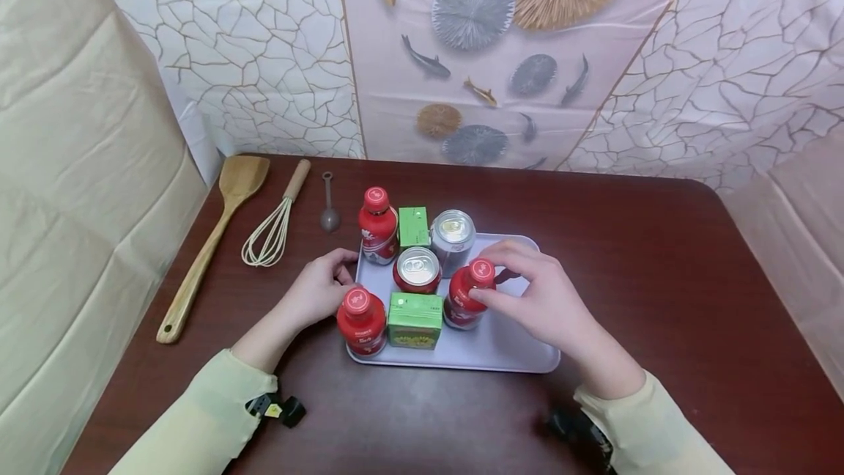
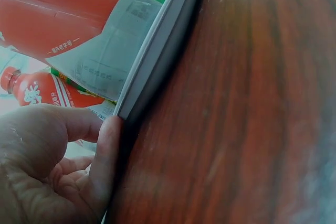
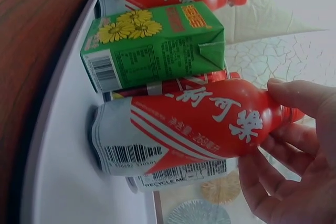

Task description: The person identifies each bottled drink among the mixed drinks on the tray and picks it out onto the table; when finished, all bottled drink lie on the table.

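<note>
My right hand (image 1: 550, 303) holds a red cola bottle (image 1: 464, 306) around its neck and shoulder, thumb on one side and fingers on the other. The bottle stands on a pale lilac tray (image 1: 508, 354), upright beside a green drink carton (image 3: 157, 45). At the tray's left edge, my left hand (image 1: 315, 290) pinches the rim between thumb and finger (image 2: 84, 124). Close by it are a second red bottle (image 1: 361, 325) at the front left corner and a third red bottle (image 1: 379, 229) at the back left. A red can (image 1: 417, 278) and a silver can (image 1: 453, 251) stand between them.
Another green carton (image 1: 413, 226) stands at the back of the tray. Left of the tray on the dark wooden table (image 1: 659, 277) lie a wooden spatula (image 1: 211, 248), a whisk (image 1: 273, 222) and a small grey spoon (image 1: 329, 211). Patterned cloth (image 1: 277, 42) hangs behind the table.
</note>
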Motion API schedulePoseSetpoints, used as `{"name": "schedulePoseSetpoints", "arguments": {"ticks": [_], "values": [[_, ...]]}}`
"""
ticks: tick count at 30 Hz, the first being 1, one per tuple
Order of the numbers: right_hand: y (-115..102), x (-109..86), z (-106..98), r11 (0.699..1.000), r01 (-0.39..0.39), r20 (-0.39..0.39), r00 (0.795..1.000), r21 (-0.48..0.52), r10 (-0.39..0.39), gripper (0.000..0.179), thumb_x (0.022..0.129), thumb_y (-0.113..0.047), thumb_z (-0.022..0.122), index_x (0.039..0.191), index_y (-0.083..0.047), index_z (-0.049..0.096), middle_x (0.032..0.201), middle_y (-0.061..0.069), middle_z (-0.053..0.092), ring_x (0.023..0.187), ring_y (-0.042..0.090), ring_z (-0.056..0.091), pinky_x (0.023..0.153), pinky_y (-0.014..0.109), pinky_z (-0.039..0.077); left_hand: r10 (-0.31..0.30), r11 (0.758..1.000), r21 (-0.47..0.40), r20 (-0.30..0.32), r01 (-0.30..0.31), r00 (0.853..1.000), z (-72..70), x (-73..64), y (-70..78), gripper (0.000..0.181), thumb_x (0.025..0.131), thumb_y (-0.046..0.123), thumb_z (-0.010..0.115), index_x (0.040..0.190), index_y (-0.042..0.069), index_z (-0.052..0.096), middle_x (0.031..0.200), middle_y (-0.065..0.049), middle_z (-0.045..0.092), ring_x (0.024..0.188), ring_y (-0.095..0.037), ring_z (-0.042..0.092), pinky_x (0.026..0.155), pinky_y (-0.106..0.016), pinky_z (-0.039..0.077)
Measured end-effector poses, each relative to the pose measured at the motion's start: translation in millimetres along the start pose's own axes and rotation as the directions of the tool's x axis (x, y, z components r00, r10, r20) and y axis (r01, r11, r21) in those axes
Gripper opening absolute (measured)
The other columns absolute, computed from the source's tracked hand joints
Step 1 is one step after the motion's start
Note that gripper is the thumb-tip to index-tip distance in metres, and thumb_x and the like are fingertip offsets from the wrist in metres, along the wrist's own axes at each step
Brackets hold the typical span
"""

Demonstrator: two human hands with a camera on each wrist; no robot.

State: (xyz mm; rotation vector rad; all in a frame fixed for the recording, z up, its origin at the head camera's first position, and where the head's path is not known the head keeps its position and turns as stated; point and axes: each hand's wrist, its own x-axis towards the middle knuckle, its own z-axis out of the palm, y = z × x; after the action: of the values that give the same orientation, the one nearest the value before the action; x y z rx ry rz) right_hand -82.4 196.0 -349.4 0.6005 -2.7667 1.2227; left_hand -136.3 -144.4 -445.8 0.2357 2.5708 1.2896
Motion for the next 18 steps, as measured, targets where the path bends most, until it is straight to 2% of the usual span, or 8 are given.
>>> {"name": "schedulePoseSetpoints", "arguments": {"ticks": [9,13,18], "values": [[3,2.5,-5,0.997,-0.058,-0.021,0.998,-0.058,0.057,0.036,0.08,-0.023,0.089,0.114,-0.022,0.077,0.114,-0.005,0.07,0.103,0.014,0.065,0.08,0.037,0.062,-0.01,1.0,0.02,0.005,0.01,1.0,-0.6,-2.9,1.8,0.05,0.087,0.012,0.071,0.134,-0.001,0.06,0.078,-0.007,0.065,0.067,-0.018,0.058,0.063,-0.03,0.049],[6,3.2,-10,0.994,-0.082,-0.05,0.996,-0.074,0.079,0.037,0.081,-0.023,0.088,0.116,-0.02,0.077,0.113,-0.005,0.071,0.103,0.016,0.065,0.082,0.041,0.061,0.008,0.999,0.039,0.007,-0.009,1.0,-0.4,-1.8,3.1,0.051,0.087,0.011,0.071,0.135,-0.002,0.059,0.079,-0.007,0.065,0.069,-0.019,0.058,0.066,-0.031,0.049],[13,4.0,-17,0.994,-0.081,-0.092,0.993,-0.072,0.074,0.033,0.083,-0.024,0.087,0.115,-0.021,0.078,0.11,-0.005,0.072,0.1,0.017,0.064,0.077,0.031,0.057,0.002,1.0,0.031,0.015,-0.002,1.0,0.2,-1.0,2.6,0.052,0.087,0.011,0.071,0.136,-0.002,0.059,0.081,-0.008,0.065,0.07,-0.019,0.058,0.065,-0.031,0.05]]}}
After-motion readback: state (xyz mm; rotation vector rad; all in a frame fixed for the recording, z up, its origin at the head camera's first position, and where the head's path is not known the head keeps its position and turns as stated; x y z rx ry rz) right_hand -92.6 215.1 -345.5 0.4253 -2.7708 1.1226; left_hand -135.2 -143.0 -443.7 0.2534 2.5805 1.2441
